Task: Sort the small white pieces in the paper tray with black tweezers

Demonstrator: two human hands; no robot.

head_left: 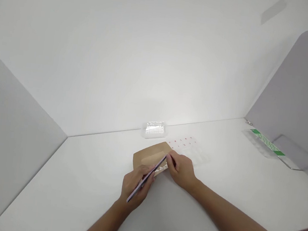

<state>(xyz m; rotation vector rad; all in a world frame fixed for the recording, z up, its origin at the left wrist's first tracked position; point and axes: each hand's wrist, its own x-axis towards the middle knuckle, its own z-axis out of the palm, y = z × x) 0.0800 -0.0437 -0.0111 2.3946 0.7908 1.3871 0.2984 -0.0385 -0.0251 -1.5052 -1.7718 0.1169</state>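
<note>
A thin dark slab with pale pinkish edges point(140, 185), phone-like in shape, is tilted and seen nearly edge-on. My left hand point(134, 187) is closed around its lower and middle part. The closed fingers of my right hand point(182, 169) pinch its upper end. Just behind and beneath the hands is a brown cardboard tray point(141, 158) with a paler brown flat panel inside. Small white bits point(161, 168) show along its near right side, close to my right fingertips. The slab's broad face and part of the tray are hidden.
A clear plastic container point(155, 129) stands by the back wall. A clear sheet with red marks point(184, 143) lies right of the tray. Farther right are a clear pack with a green-and-white strip point(267, 142) and a bent metal wire stand point(294, 168). Side panels border the table.
</note>
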